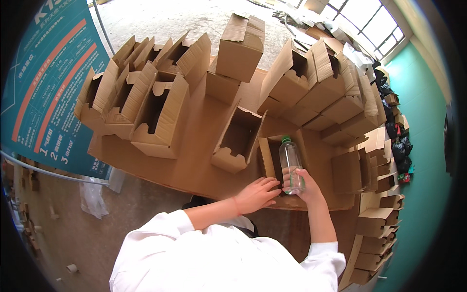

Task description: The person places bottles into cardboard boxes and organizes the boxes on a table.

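White shirt (pixel 214 260) nearest us. We see right hand (pixel 308 187) grasping clear bottle (pixel 290 158) with green cap (pixel 286 139), held over open carton (pixel 266 155). Left hand (pixel 258 195) loose, fingers extended, beside carton's near edge; we cannot tell if touching. Other cartons (pixel 161 117) stand on brown tabletop (pixel 194 160).

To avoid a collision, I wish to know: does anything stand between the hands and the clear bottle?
Nothing visible does: the right hand grips the clear bottle near its base, and the left hand is close beside it.
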{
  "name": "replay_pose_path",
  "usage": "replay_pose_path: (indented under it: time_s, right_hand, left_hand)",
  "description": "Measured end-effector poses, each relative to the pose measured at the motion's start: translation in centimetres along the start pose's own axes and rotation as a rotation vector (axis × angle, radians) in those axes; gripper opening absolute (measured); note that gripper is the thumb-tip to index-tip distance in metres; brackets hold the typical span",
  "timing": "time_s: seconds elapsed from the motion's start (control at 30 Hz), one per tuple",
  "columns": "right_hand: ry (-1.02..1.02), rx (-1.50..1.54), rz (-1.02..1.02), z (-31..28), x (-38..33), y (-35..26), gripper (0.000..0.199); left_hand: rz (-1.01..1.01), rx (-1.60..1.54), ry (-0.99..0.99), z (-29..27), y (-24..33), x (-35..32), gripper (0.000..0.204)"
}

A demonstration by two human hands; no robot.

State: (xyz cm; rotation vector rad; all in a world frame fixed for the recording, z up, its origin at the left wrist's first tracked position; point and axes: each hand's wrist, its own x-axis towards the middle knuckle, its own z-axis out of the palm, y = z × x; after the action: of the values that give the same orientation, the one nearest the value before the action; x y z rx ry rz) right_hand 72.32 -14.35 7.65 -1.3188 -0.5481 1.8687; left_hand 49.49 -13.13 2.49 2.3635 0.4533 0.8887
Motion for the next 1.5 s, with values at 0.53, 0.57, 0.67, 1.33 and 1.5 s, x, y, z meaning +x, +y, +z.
replay_pose_path:
  time_s: [0.53,0.57,0.67,1.33,1.5]
  right_hand:
    - [-0.191,-0.001,-0.099,14.3,3.8,-2.7,0.058]
    - [-0.148,0.000,-0.049,14.4,4.9,-2.7,0.057]
    - [0.081,-0.149,-0.042,17.0,7.1,-2.4,0.080]
    - [0.029,-2.155,-0.241,19.0,11.3,-2.0,0.033]
    - [-0.003,-2.410,-0.411,19.3,10.4,-0.9,0.012]
  left_hand:
    - [-0.757,-0.088,0.369,-10.0,-7.5,-1.4,0.046]
    - [-0.762,-0.074,0.339,-10.4,-6.9,-1.2,0.045]
    - [-0.699,0.182,0.302,-10.2,-6.8,-1.7,0.041]
    - [-0.619,0.293,0.182,-9.9,-7.3,-2.9,0.045]
    - [-0.624,0.346,0.165,-9.9,-7.0,-2.8,0.046]
